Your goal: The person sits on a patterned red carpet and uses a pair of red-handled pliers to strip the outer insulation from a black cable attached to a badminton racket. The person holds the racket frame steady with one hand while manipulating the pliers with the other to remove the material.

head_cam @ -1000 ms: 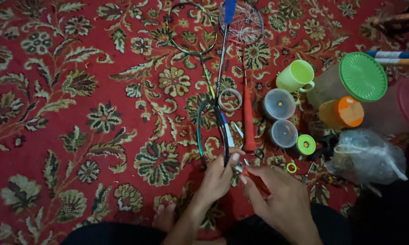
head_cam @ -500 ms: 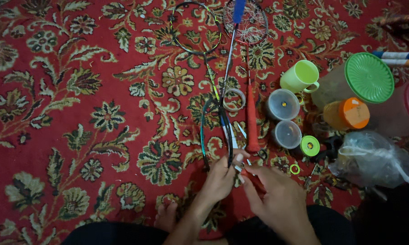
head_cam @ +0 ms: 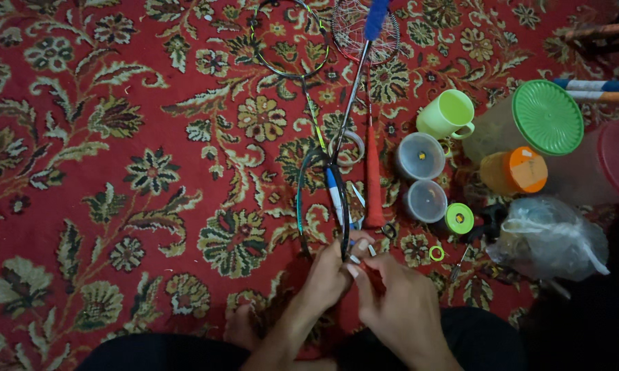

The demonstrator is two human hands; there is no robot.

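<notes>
Red floral carpet point(head_cam: 117, 137) underlies everything. Left hand point(head_cam: 326, 275) and right hand point(head_cam: 398, 309) both pinch a thin, dark, curved racket frame point(head_cam: 301, 199); round plastic lidded containers point(head_cam: 422, 178) sit nearby.

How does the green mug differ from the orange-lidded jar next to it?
The green mug is pale lime, lies open with no lid, and has a handle. The jar is amber with an orange lid on and no handle. The mug lies higher in the view, beside the big green-lidded tub; the jar lies just below that tub. Both lie on the red carpet, away from both hands.
</notes>
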